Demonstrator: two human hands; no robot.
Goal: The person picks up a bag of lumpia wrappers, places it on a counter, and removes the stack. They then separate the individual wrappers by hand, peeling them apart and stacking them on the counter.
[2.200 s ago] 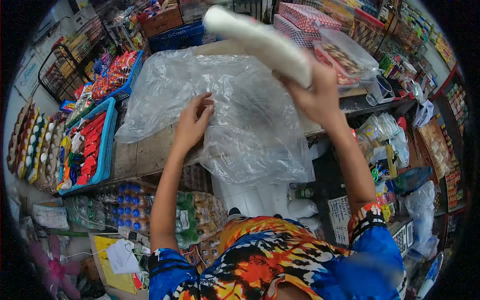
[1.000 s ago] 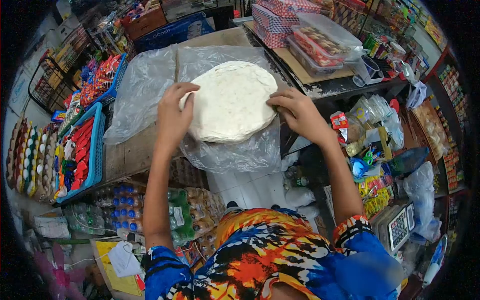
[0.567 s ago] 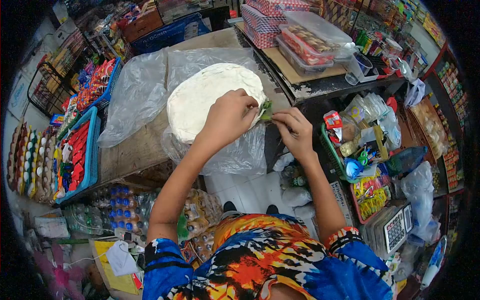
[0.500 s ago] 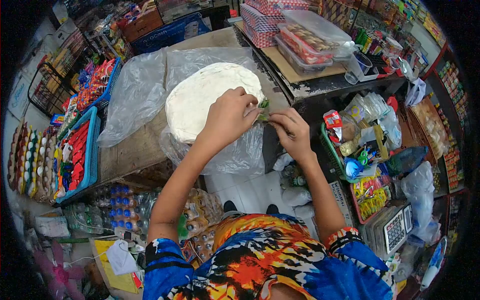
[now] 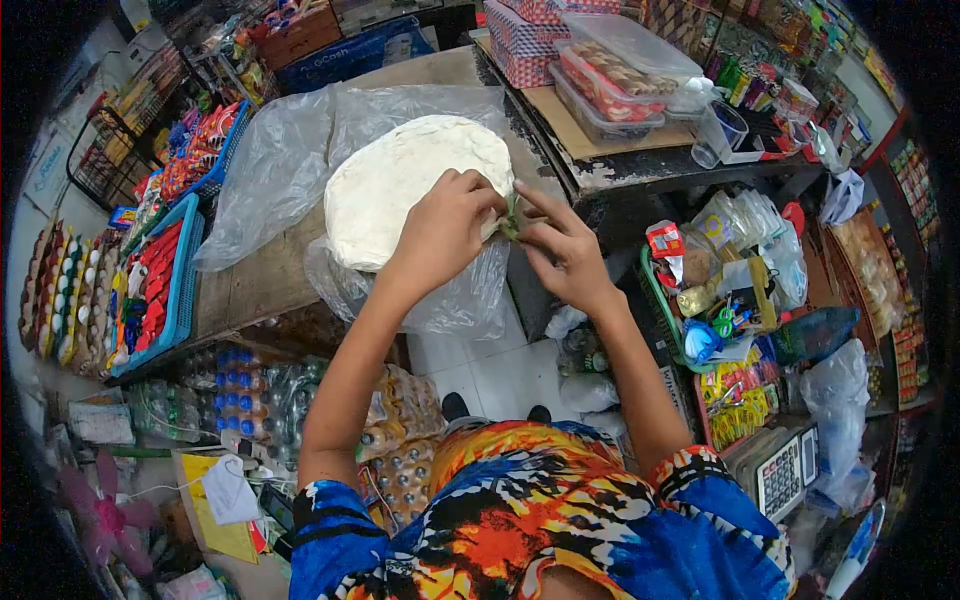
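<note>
A large round white slab (image 5: 415, 180), dough-like with a floury, uneven surface, lies on a clear plastic sheet (image 5: 265, 200) on the wooden table. My left hand (image 5: 450, 225) is over its right side, fingers pinched on a small green leafy piece (image 5: 511, 222) at the slab's right edge. Facing it, my right hand (image 5: 565, 248) has its fingers apart. Its index finger reaches to the slab's edge, while another fingertip is right at the green piece. The part of that piece under my left fingers is hidden.
Plastic tubs (image 5: 610, 95) stand on the dark counter at the back right. Below them are a green basket (image 5: 690, 300) of small goods and a calculator (image 5: 785, 475). On the left, a blue tray (image 5: 165, 290) holds red packets. Packed bottles (image 5: 245, 400) are below the table.
My right hand has loosened from a pinch and spread its fingers, its index reaching to the slab's edge. Both hands and the slab sit slightly farther left in view.
</note>
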